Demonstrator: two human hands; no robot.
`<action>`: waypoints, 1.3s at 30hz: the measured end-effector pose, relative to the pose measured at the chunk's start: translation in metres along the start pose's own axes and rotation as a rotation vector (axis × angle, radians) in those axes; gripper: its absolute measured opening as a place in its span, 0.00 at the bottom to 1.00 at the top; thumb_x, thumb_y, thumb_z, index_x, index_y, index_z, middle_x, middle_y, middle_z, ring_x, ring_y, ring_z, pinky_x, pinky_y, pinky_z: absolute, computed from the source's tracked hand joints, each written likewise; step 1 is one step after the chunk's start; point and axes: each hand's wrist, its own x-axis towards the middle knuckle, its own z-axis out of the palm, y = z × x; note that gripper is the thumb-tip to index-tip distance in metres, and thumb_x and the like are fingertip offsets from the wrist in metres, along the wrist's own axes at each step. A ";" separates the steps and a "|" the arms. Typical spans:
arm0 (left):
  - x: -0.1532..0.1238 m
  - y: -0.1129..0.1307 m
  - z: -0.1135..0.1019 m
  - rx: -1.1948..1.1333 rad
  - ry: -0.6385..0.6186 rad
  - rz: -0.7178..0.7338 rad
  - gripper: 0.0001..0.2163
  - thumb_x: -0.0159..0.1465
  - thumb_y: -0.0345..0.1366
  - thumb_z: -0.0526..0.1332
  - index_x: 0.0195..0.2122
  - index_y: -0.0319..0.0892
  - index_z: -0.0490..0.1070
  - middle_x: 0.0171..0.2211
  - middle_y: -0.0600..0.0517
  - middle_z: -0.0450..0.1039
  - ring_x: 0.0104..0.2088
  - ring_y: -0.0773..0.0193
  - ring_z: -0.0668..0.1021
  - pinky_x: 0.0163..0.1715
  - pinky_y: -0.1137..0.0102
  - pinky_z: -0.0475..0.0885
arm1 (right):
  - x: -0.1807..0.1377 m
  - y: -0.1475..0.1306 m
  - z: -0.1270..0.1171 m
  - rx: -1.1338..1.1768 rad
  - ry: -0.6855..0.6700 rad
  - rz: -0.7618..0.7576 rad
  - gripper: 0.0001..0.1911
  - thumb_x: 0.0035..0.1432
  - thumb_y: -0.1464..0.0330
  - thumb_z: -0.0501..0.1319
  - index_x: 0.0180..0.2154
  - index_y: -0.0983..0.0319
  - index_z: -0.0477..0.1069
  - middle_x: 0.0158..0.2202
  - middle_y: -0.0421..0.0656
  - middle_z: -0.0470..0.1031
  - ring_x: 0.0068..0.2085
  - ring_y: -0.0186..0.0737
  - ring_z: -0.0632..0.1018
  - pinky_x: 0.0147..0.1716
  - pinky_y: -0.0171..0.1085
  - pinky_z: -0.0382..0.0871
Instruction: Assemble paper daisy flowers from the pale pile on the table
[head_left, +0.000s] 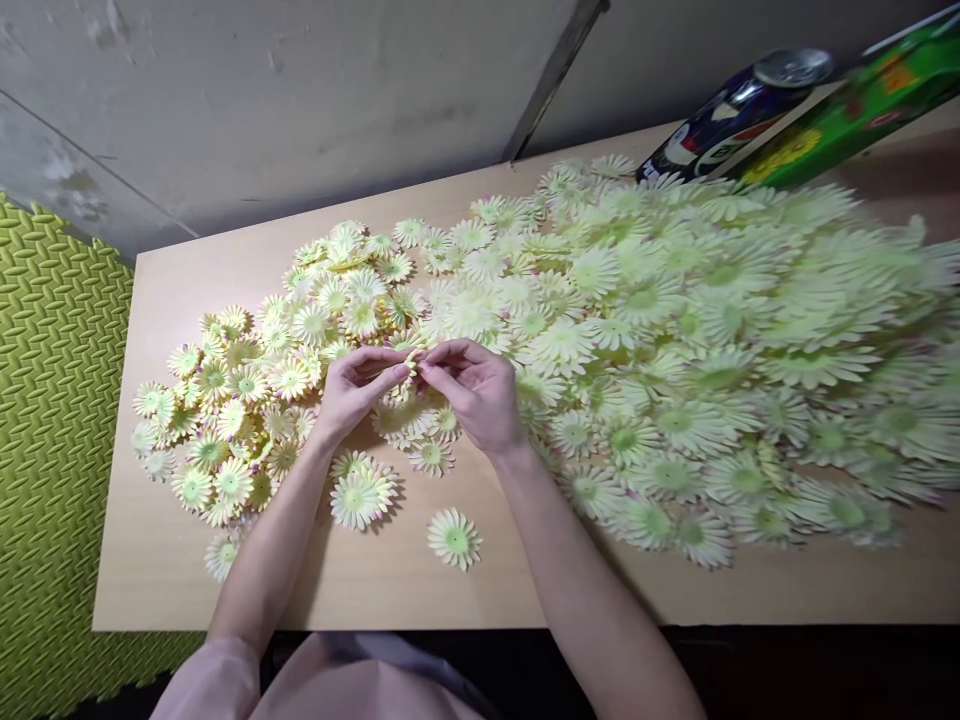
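Note:
A low wooden table (480, 590) is strewn with pale yellow fabric daisies with green centres. My left hand (354, 388) and my right hand (475, 388) meet above the middle of the table, fingertips pinched together on one small daisy piece (412, 366). A big heap of daisies (712, 340) spreads to the right of my hands, and a smaller heap (247, 390) lies to the left. Two single daisies (361, 496) (454, 537) rest on the bare wood just in front of my wrists.
A blue drink can (731, 110) and a green box (847, 115) lie at the table's far right edge. A grey wall (300, 90) rises behind the table. A green foam mat (45, 420) covers the floor on the left.

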 end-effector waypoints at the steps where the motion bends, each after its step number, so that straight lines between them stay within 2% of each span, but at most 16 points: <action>1: 0.000 0.000 0.000 -0.005 0.015 -0.012 0.10 0.55 0.37 0.72 0.37 0.41 0.80 0.37 0.49 0.82 0.37 0.67 0.82 0.42 0.70 0.77 | 0.000 0.000 0.000 -0.012 0.002 0.001 0.07 0.52 0.66 0.71 0.32 0.60 0.75 0.32 0.40 0.78 0.31 0.34 0.79 0.32 0.35 0.78; 5: 0.001 -0.003 -0.001 -0.016 0.047 -0.049 0.09 0.54 0.39 0.73 0.32 0.40 0.79 0.32 0.51 0.80 0.32 0.71 0.80 0.37 0.74 0.76 | 0.000 0.002 0.000 -0.023 -0.001 0.002 0.07 0.52 0.66 0.71 0.32 0.60 0.75 0.32 0.41 0.79 0.32 0.34 0.79 0.32 0.35 0.79; 11: 0.001 -0.004 -0.003 0.033 0.055 -0.054 0.11 0.55 0.42 0.71 0.32 0.39 0.76 0.28 0.54 0.76 0.27 0.74 0.75 0.29 0.78 0.70 | -0.001 0.006 0.001 -0.027 0.004 0.005 0.08 0.52 0.65 0.71 0.33 0.59 0.75 0.33 0.41 0.80 0.33 0.35 0.81 0.35 0.36 0.80; 16: 0.000 -0.001 -0.002 0.092 0.075 -0.040 0.13 0.58 0.45 0.69 0.35 0.40 0.77 0.26 0.54 0.73 0.24 0.75 0.70 0.24 0.78 0.66 | -0.001 0.006 0.002 -0.013 0.017 0.020 0.08 0.51 0.65 0.71 0.32 0.59 0.75 0.33 0.40 0.80 0.32 0.36 0.80 0.33 0.37 0.81; 21: 0.000 0.000 -0.001 0.119 0.091 -0.040 0.14 0.58 0.46 0.68 0.35 0.41 0.76 0.27 0.54 0.72 0.24 0.74 0.70 0.24 0.77 0.64 | -0.001 0.006 0.001 -0.010 0.027 0.020 0.07 0.51 0.66 0.71 0.31 0.59 0.75 0.32 0.40 0.79 0.33 0.35 0.80 0.36 0.37 0.81; 24: 0.000 -0.003 -0.002 0.122 0.102 -0.046 0.13 0.60 0.46 0.67 0.37 0.42 0.75 0.24 0.56 0.67 0.22 0.75 0.67 0.21 0.77 0.61 | -0.001 0.006 0.001 -0.022 0.012 0.018 0.08 0.52 0.66 0.71 0.31 0.59 0.74 0.33 0.41 0.79 0.33 0.37 0.80 0.35 0.39 0.81; 27: 0.000 -0.007 -0.004 0.072 0.108 -0.061 0.12 0.60 0.46 0.67 0.37 0.43 0.74 0.22 0.57 0.63 0.21 0.75 0.64 0.20 0.78 0.60 | -0.001 0.006 0.001 -0.037 0.012 0.010 0.08 0.52 0.66 0.70 0.30 0.59 0.72 0.35 0.42 0.78 0.33 0.36 0.79 0.34 0.38 0.81; 34: 0.003 -0.011 -0.008 -0.102 0.083 -0.093 0.14 0.58 0.47 0.69 0.37 0.43 0.71 0.23 0.58 0.61 0.21 0.75 0.64 0.20 0.78 0.61 | 0.000 0.007 -0.002 0.043 0.036 0.031 0.07 0.54 0.68 0.65 0.31 0.57 0.67 0.40 0.41 0.74 0.40 0.37 0.77 0.38 0.39 0.80; 37: 0.006 -0.010 -0.009 -0.229 0.136 -0.105 0.16 0.54 0.46 0.71 0.36 0.44 0.69 0.25 0.58 0.64 0.23 0.75 0.67 0.24 0.78 0.66 | 0.004 0.003 -0.008 0.126 0.064 0.069 0.07 0.52 0.70 0.64 0.30 0.57 0.65 0.37 0.40 0.71 0.35 0.35 0.75 0.32 0.37 0.79; 39: 0.007 -0.008 -0.009 -0.278 0.181 -0.097 0.17 0.53 0.47 0.72 0.36 0.44 0.69 0.26 0.58 0.65 0.24 0.75 0.68 0.24 0.78 0.67 | 0.007 0.000 -0.012 0.193 0.130 0.080 0.08 0.50 0.71 0.64 0.30 0.57 0.65 0.33 0.38 0.68 0.31 0.33 0.73 0.28 0.35 0.76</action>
